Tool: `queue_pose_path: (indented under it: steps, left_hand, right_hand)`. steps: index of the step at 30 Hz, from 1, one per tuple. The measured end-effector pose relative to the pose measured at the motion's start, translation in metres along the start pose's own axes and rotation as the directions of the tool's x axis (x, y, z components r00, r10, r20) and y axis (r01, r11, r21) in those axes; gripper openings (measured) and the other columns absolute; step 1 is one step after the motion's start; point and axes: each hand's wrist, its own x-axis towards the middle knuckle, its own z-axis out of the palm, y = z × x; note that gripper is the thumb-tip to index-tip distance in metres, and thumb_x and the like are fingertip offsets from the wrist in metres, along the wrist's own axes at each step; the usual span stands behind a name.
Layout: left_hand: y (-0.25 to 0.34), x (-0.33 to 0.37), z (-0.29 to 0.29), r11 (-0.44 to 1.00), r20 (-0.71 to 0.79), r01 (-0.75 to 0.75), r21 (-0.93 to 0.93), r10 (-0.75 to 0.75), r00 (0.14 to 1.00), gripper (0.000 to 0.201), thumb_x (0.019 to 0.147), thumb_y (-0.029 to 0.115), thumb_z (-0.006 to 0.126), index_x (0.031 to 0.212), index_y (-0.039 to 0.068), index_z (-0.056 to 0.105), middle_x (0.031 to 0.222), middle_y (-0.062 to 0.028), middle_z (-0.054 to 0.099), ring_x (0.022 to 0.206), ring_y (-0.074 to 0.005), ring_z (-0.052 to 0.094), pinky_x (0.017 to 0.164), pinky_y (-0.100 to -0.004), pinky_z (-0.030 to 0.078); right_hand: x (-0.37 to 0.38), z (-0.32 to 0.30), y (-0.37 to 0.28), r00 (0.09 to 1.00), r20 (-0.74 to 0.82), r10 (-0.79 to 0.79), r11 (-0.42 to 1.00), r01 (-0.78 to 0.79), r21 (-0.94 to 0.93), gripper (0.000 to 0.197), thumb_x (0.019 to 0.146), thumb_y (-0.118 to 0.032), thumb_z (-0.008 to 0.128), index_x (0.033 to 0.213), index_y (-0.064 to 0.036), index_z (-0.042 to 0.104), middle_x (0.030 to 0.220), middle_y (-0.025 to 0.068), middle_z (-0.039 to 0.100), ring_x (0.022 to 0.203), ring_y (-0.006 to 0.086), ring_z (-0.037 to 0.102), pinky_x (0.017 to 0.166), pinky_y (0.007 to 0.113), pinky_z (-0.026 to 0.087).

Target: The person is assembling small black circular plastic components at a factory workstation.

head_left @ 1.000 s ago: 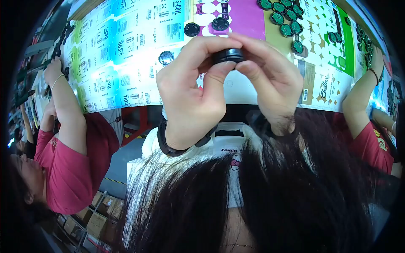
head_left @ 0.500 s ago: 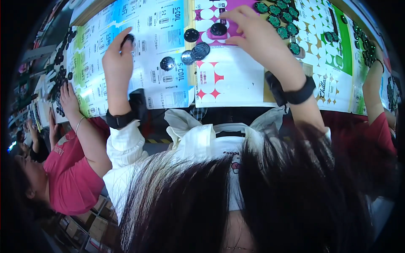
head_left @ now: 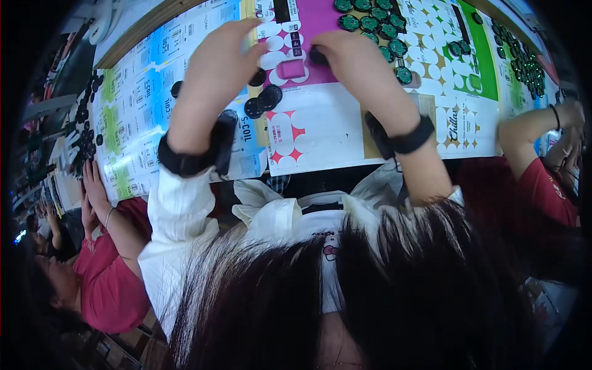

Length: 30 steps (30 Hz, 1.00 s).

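My left hand (head_left: 219, 68) reaches over the printed sheets, finger and thumb apart, with no object visible between them. My right hand (head_left: 361, 65) is closed on a round black disc (head_left: 318, 55), gripping it at the fingertips just right of a small pink block (head_left: 291, 69). Between the hands, one black disc (head_left: 258, 77) is partly covered by my left hand. Nearer me, two more overlap: one black disc (head_left: 253, 108) and another (head_left: 270, 97). Left of my left hand lies a further black disc (head_left: 177, 89), partly hidden. A shiny disc (head_left: 229, 116) shows beside my left wristband.
Several discs with green faces (head_left: 388, 31) cluster beyond my right hand; more green-faced pieces (head_left: 529, 71) lie far right. A wooden rail (head_left: 145, 31) borders the far left. Co-workers in red sit on both sides, one hand (head_left: 94, 185) resting at the table's left edge.
My left hand has let go of a black disc at the left and moved right. My right hand has closed on the disc and lifted it off the pink block. The view has shifted.
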Motion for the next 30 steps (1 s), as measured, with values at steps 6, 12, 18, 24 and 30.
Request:
queue_pose_path:
  steps: [6,12,18,24,30]
  left_hand:
    - [0.049,0.078,0.051,0.978,0.011,-0.207,-0.003,0.207,0.978,0.018,0.067,0.011,0.057,0.083,0.002,0.057,0.069,-0.0164,0.057,0.07,-0.0337,0.056,0.064,-0.0385,0.045]
    - [0.039,0.102,0.075,0.943,0.12,-0.315,-0.106,0.326,0.938,0.014,0.067,0.013,0.057,0.077,0.002,0.056,0.072,-0.0171,0.057,0.071,-0.0346,0.055,0.063,-0.0397,0.044]
    - [0.042,0.073,0.056,0.975,0.216,-0.216,0.052,0.2,0.956,0.014,0.066,0.01,0.058,0.075,0.001,0.054,0.074,-0.0189,0.055,0.069,-0.035,0.054,0.063,-0.0395,0.044]
    - [0.083,0.022,0.014,0.509,0.498,0.604,-0.613,-0.344,0.796,0.014,0.079,0.004,0.051,0.092,-0.001,0.052,0.076,-0.0122,0.057,0.068,-0.0201,0.059,0.057,-0.0305,0.047]
    - [0.097,-0.029,0.021,0.027,0.136,0.142,-0.99,-0.159,0.978,0.028,0.082,0.009,0.049,0.108,0.0,0.047,0.093,-0.0135,0.058,0.082,-0.0228,0.059,0.073,-0.0321,0.049]
  right_hand:
    - [-0.056,-0.051,-0.021,0.761,0.064,0.645,0.583,-0.545,0.602,0.022,0.08,-0.002,0.051,0.1,-0.0031,0.057,0.078,0.0075,0.059,0.063,0.0148,0.058,0.058,0.022,0.045]
    - [-0.077,-0.062,-0.025,0.702,0.001,0.712,0.425,-0.433,0.795,0.021,0.079,0.002,0.052,0.099,0.0042,0.055,0.081,0.0085,0.058,0.065,0.0126,0.058,0.058,0.021,0.046]
    - [-0.065,-0.066,-0.029,0.698,0.008,0.716,0.326,-0.345,0.88,0.023,0.076,0.004,0.054,0.1,0.0065,0.054,0.083,0.0118,0.059,0.065,0.0147,0.058,0.059,0.022,0.047]
    - [-0.059,-0.072,-0.041,0.792,-0.015,0.61,0.351,-0.253,0.901,0.026,0.075,0.006,0.055,0.101,0.0067,0.054,0.085,0.0126,0.058,0.067,0.0146,0.058,0.061,0.021,0.047]
    - [-0.05,-0.066,-0.046,0.84,-0.099,0.534,0.5,-0.219,0.838,0.027,0.074,0.007,0.055,0.102,0.0065,0.054,0.087,0.0114,0.056,0.068,0.0134,0.057,0.062,0.02,0.047]
